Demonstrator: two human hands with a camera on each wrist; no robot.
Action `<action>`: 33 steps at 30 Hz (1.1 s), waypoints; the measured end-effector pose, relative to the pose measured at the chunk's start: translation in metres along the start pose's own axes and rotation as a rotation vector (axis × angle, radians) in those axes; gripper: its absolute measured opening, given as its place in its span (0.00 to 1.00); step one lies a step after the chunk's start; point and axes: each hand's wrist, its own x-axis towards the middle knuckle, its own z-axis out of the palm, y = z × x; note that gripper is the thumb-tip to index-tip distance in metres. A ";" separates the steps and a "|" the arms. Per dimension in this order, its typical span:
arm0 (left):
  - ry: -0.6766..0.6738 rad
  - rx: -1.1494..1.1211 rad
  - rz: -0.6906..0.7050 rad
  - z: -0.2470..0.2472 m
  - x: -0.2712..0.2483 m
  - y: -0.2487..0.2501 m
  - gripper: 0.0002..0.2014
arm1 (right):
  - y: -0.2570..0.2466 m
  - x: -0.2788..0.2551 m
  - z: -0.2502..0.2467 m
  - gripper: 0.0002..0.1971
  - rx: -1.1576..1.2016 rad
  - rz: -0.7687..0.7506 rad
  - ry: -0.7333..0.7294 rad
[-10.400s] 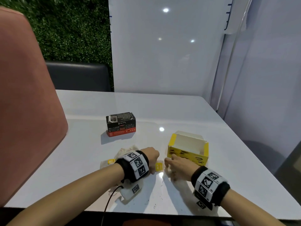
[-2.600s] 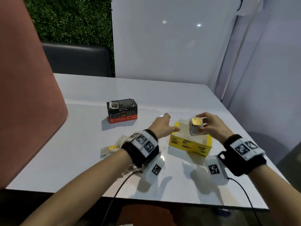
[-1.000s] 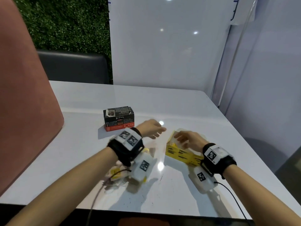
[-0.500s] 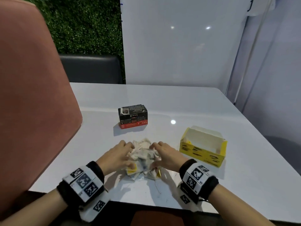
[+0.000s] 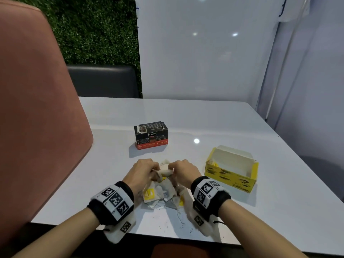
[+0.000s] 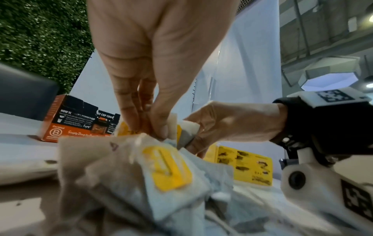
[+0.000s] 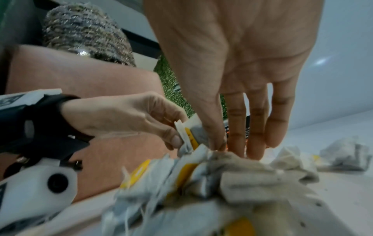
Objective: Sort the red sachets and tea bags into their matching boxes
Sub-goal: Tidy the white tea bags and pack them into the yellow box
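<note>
1. The white table (image 5: pixel 214 120) carries it all, with a pink chair back (image 5: pixel 37 108) close on my left and a dark seat (image 5: pixel 104 81) beyond the far edge, both well out of the way.
2. The yellow box (image 5: pixel 230 180) stands open to my right, near my right wrist. I judge it the tea bags' home, and it looks mostly unfilled from here.
3. The black and red box (image 5: pixel 151 135) sits straight ahead past my hands. No red sachets show loose on the table, so I take that half as done or hidden.
4. The pile of tea bags (image 5: pixel 163 190) lies between my wrists, crumpled and overlapping, strings trailing toward the near edge.
5. My left hand (image 5: pixel 142 173) and right hand (image 5: pixel 183 172) are close together above the pile, each pinching one end of the same tea bag (image 5: pixel 164 172); thumb and forefinger of both are closed on it.
6. The step in hand, as I judge it, is freeing this bag from the heap. Next I need one hand to let go and the other to carry it right into the yellow box.
7. The risk is the tangled strings and yellow tags (image 6: pixel 167 167), which could drag neighbours along.
</note>
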 end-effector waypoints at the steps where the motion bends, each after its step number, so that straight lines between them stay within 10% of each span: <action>1: 0.011 -0.007 0.003 -0.003 0.002 -0.001 0.07 | 0.000 0.001 -0.003 0.11 0.040 0.007 0.008; 13: 0.201 -0.203 -0.116 -0.056 0.012 -0.005 0.03 | -0.004 -0.005 -0.001 0.19 -0.069 -0.036 -0.207; 20: 0.051 -0.794 -0.186 -0.067 -0.011 -0.007 0.06 | 0.007 -0.010 -0.030 0.03 0.378 0.025 0.022; 33: -0.188 -1.144 -0.264 -0.026 -0.028 0.024 0.10 | 0.028 -0.073 -0.028 0.19 1.478 0.174 0.262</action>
